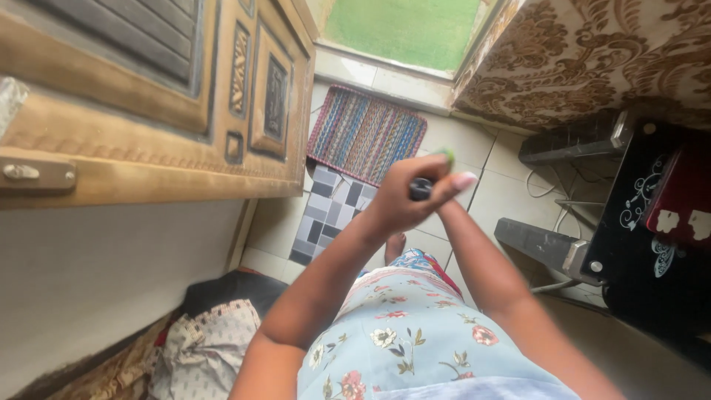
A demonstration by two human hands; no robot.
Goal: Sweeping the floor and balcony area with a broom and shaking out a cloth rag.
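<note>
My left hand is closed around a small dark object; right hand hidden behind it, grip unclear.

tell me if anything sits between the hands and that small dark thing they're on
Nothing visible does. The left hand is closed round the small dark object, gripping it directly. The right hand meets it from the other side, mostly hidden behind the left, so its grip cannot be told. The striped mat lies well below on the floor.

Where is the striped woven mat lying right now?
In the head view, the striped mat lies on the tiled floor beyond the hands, between the wooden door and the doorway.
</note>
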